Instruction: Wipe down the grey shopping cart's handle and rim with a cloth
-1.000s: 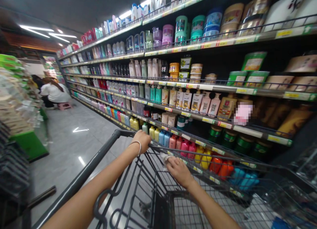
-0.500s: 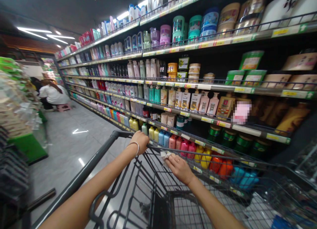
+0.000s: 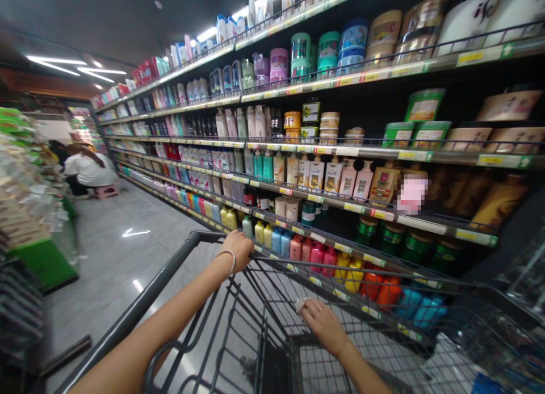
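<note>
My left hand (image 3: 239, 250), with a pale bangle at the wrist, is wrapped round the dark frame of a shopping cart (image 3: 170, 277) at the far end of its handle bar. Over the wire basket, my right hand (image 3: 324, 325) wears a ring and pinches a crumpled white tissue (image 3: 302, 305) at the fingertips. The tissue is close to the mesh of the cart's side wall; I cannot tell whether it touches.
Tall shelves (image 3: 323, 198) of bottles and jars run along the right. A person in white (image 3: 87, 166) sits on a low pink stool (image 3: 106, 191) down the aisle. On the left stands a stacked goods display with a green base (image 3: 45, 263).
My right hand, with the tissue, has moved down and slightly right, away from the cart's top rail. My left hand keeps its hold on the cart. The view has shifted slightly.
</note>
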`<state>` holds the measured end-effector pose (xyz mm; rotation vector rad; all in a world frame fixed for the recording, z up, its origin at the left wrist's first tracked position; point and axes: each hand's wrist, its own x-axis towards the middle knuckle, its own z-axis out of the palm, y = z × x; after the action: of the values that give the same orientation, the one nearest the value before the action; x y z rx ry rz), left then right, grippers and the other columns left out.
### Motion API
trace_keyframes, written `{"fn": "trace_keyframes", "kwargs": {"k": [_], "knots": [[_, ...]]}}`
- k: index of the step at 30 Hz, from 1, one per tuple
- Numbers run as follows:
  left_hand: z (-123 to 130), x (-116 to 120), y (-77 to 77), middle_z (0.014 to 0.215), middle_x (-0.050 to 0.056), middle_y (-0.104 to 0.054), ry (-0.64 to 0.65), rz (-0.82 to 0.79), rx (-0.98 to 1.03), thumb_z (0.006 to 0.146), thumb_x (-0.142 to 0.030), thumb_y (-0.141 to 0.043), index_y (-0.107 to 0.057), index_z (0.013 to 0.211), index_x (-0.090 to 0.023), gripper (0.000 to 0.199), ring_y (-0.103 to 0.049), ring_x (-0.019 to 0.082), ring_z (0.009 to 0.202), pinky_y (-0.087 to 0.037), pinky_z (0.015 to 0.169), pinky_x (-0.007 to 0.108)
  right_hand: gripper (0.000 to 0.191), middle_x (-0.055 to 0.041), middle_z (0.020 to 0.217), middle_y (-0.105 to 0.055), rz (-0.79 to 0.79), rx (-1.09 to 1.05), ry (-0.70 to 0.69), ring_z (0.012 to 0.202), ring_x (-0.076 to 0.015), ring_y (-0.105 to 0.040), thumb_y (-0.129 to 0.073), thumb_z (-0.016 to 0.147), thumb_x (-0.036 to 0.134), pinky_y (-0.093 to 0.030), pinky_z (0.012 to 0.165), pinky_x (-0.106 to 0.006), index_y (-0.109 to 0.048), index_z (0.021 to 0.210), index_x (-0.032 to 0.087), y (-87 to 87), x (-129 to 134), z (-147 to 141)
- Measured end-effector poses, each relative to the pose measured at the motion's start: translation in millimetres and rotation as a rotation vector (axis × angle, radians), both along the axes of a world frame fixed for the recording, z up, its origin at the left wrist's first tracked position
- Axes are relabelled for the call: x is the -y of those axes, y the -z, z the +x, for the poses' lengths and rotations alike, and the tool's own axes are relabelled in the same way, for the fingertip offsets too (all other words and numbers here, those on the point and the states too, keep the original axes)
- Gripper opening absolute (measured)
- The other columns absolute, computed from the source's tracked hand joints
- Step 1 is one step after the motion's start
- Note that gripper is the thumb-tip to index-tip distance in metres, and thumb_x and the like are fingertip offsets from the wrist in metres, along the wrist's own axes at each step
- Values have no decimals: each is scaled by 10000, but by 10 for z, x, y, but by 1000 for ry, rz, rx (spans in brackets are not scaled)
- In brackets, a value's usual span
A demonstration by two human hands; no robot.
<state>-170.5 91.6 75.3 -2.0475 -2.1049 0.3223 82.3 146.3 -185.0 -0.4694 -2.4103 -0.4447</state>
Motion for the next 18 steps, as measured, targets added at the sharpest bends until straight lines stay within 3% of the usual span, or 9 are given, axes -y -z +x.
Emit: {"fn": "trace_keyframes", "kwargs": {"k": [3,12,15,18], "knots": [[-19,-6,7,911,86,-722,3,2,9,698,-206,-625,-725,811,-205,151,-620,255,991,-416,885,372,213,-53,974,-653,-39,-5,12,920,-175,-606,-516,868,87,-478,826,-297,-601,1032,193,-46,9,-9],[63,24,-76,977,108,-701,18,-53,1,729,-221,-585,-705,796,-189,141,-578,273,1056,-401,917,405,247,-103,1073,-631,20,-150,35,949,-207,-564,-468,910,134,-480,812,-325,-608,1103,200,-962,-112,-124],[71,-29,-75,934,100,-702,27,-99,14,761,-245,-594,-684,755,-168,118,-599,267,1014,-416,916,421,232,-121,1047,-638,69,-160,25,903,-212,-556,-485,906,145,-480,771,-324,-620,1092,181,-1175,-137,-205],[110,-150,14,906,63,-679,26,-110,55,812,-319,-610,-653,845,-139,188,-622,211,921,-475,862,408,227,-128,1029,-650,119,-166,23,843,-210,-550,-493,899,140,-477,712,-313,-625,1081,173,-1288,-136,-267]]}}
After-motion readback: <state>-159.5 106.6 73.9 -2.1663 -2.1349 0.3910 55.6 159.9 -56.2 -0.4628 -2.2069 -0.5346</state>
